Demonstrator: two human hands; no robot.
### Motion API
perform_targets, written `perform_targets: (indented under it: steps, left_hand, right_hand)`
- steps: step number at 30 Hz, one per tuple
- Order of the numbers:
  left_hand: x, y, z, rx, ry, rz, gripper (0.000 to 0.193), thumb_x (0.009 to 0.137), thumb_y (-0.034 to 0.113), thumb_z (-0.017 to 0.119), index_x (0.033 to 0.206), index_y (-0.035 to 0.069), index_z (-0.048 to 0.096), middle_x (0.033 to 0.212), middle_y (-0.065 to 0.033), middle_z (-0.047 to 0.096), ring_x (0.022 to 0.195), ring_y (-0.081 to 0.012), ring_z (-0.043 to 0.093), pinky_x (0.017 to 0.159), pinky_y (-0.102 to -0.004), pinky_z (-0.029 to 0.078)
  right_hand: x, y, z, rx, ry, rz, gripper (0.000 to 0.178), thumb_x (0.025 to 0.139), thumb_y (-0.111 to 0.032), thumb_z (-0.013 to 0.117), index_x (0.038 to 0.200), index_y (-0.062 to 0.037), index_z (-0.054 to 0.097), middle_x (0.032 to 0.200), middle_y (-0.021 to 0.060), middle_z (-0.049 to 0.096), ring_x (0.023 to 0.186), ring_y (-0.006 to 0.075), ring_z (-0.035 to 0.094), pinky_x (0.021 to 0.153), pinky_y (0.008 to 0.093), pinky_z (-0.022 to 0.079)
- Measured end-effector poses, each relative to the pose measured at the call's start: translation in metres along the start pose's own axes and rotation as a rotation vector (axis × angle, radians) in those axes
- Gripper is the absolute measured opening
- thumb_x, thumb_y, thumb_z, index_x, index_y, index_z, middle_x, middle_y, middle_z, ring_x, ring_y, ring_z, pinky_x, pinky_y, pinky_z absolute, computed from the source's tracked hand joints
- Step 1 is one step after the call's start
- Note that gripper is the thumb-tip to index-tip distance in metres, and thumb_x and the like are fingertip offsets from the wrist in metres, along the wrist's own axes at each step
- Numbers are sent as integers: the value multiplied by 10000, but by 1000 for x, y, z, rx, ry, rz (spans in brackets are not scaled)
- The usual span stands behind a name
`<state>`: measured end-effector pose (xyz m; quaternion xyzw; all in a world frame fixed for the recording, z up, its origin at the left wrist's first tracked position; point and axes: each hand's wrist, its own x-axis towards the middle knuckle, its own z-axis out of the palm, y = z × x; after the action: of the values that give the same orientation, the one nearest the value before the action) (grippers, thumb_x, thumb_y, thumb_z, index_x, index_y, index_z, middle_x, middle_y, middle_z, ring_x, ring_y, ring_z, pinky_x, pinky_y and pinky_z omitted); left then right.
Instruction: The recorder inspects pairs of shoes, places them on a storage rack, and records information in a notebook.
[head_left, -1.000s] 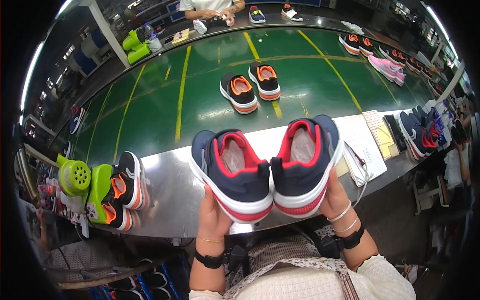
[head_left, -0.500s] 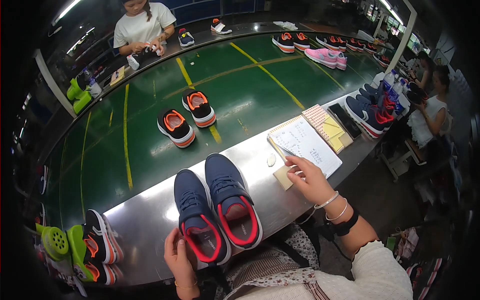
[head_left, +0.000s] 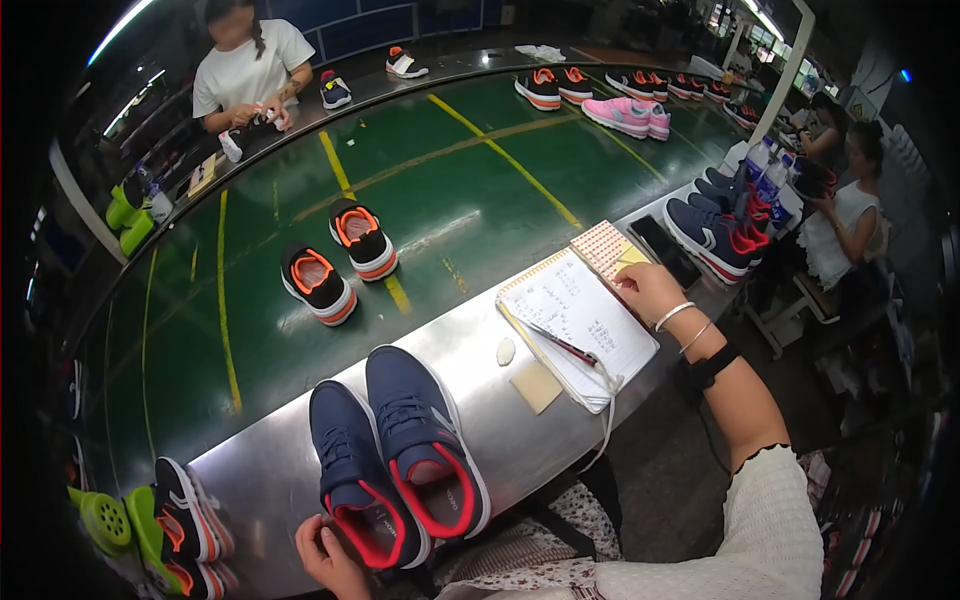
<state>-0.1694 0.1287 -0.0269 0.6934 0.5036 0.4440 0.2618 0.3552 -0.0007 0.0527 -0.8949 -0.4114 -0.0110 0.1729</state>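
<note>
A pair of navy sneakers (head_left: 345, 440) with red lining stands on the metal ledge in front of me. My left hand (head_left: 332, 562) is beside the heel of the left sneaker, its fingers loosely bent and slightly apart, holding nothing visible. Farther right, my right hand (head_left: 648, 290) reaches onto a red-patterned pad (head_left: 598, 248) with yellow slips (head_left: 628, 257). Its thumb and forefinger are pinched at the slips; what lies between them is hidden. An open spiral notebook (head_left: 560, 300) with handwriting lies next to the pad, and a corded pen (head_left: 565, 343) rests across it.
Black-and-orange sneakers (head_left: 360, 240) stand on the green belt (head_left: 270, 350). A phone (head_left: 665, 250) and more navy sneakers (head_left: 712, 235) are at the right. A tan pad (head_left: 536, 387) lies near the notebook. Green tape dispenser-like object (head_left: 150, 520) sits lower left. A co-worker (head_left: 255, 75) works across the belt.
My right hand has moved right from over the notebook to the patterned pad, uncovering the pen. My left hand stays by the left sneaker. The whole view has shifted slightly.
</note>
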Motion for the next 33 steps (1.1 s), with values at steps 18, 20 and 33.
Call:
perform_targets:
  steps: [18,20,33]
  left_hand:
    - [15,2,-10,95,-19,90,140,838,51,468,909,-31,556,901,-101,546,844,-206,527,797,-313,407]
    - [15,2,-10,84,-7,87,137,837,47,467,905,-31,557,900,-102,546,843,-205,527,796,-311,408]
    - [20,-5,-10,56,19,80,127,829,25,467,891,-36,559,896,-101,546,836,-202,529,788,-297,412]
  right_hand:
    - [-3,-44,11,-305,18,-85,248,751,-56,525,988,-116,567,838,152,586,777,301,611,668,404,489]
    - [-6,-45,-7,-112,86,-162,355,727,-9,512,1070,-92,546,891,152,551,771,310,581,681,379,476]
    - [-1,-36,11,1022,-150,-58,283,824,-29,534,1106,-1,521,830,-8,524,761,64,512,708,201,437]
